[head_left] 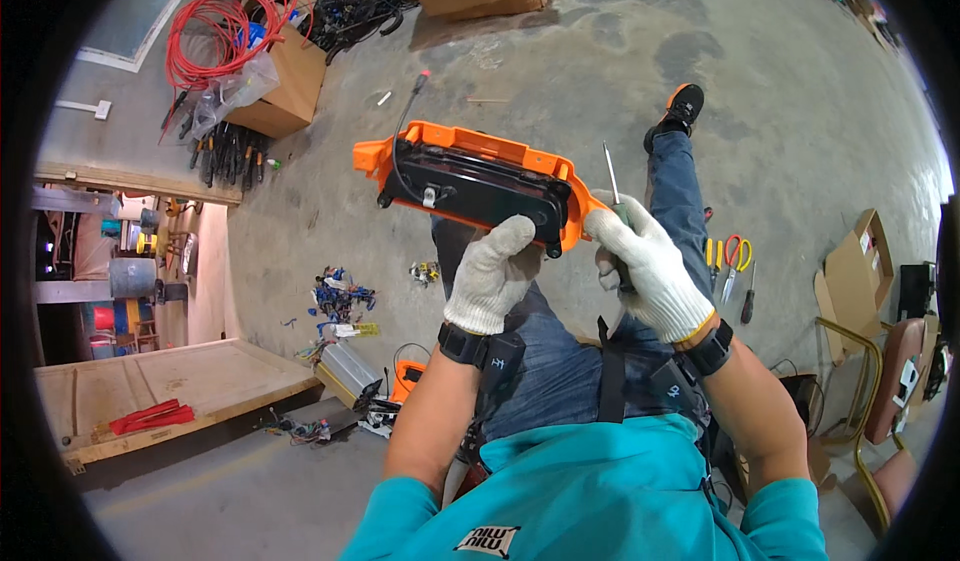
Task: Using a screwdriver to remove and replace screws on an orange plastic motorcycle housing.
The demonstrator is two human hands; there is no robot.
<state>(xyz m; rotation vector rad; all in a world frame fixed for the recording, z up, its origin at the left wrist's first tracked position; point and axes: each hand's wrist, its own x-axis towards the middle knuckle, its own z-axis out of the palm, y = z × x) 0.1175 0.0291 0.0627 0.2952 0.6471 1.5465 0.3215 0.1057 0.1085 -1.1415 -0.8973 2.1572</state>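
An orange plastic housing (490, 144) with a black inner unit (470, 189) is held up in front of me, tilted down toward the right. A dark cable with a reddish tip rises from its left end. My left hand (497, 273), in a white knit glove, grips the lower edge of the unit, thumb on the black face. In my gloved right hand (648, 263) is a screwdriver (611, 173), its green handle wrapped by the fingers and its shaft pointing up. That hand's thumb and fingertips also touch the housing's right end.
Scissors (738, 253) and another screwdriver (748, 296) lie on the floor right of my leg. Blue connector scraps (340, 293) are piled left. Beyond are a cardboard box (285, 86) and red cable coil (205, 36). A chair (893, 379) stands right, a wooden panel (225, 376) left.
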